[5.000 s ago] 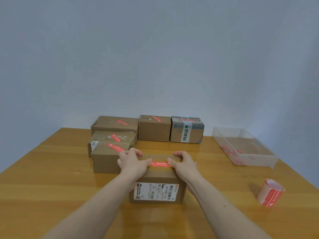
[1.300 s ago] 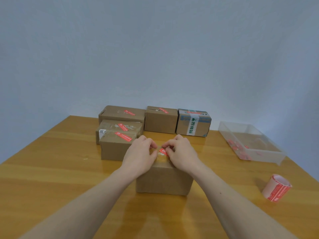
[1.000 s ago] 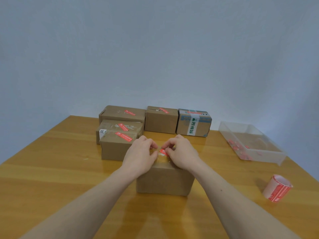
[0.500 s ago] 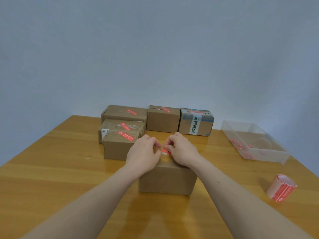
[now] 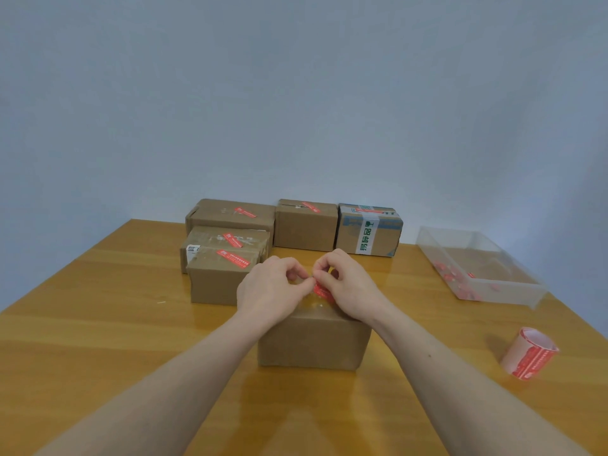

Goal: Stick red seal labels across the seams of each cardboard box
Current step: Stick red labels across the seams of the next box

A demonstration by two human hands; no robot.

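Hands meet over the box, left hand and right hand both pinching the label, likely to lay it straight across the seam.

Both hands meet atop the near box; five boxes stand beyond, far-left; tray far right, label roll near right on the table

text: 易碎品 in green, on white tape band of blue-printed box | red seal labels, label roll: print unreadable
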